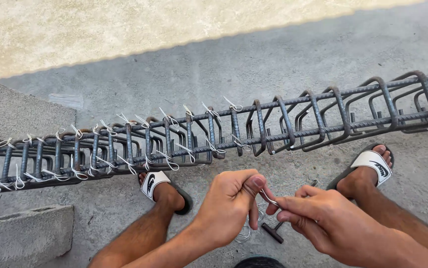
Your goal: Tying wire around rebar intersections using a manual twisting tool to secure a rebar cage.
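Observation:
A long steel rebar cage [273, 119] lies across the concrete floor in front of me, its stirrups on the left part bound with several white wire ties [169, 161]. Below it, my left hand [231, 201] is closed around a bundle of thin tie wires [246, 233] that hang below the fist. My right hand [318, 218] pinches one wire [269, 198] at the fingertips, drawing it out of the left fist. A dark T-shaped hook tool [273, 232] shows under my hands; I cannot tell if it is held.
My feet in black slides with white straps [157, 182] [370, 163] stand just under the cage. A grey concrete block [23, 233] sits at lower left. Sunlit sandy ground [124, 25] lies beyond the shaded concrete floor [253, 64].

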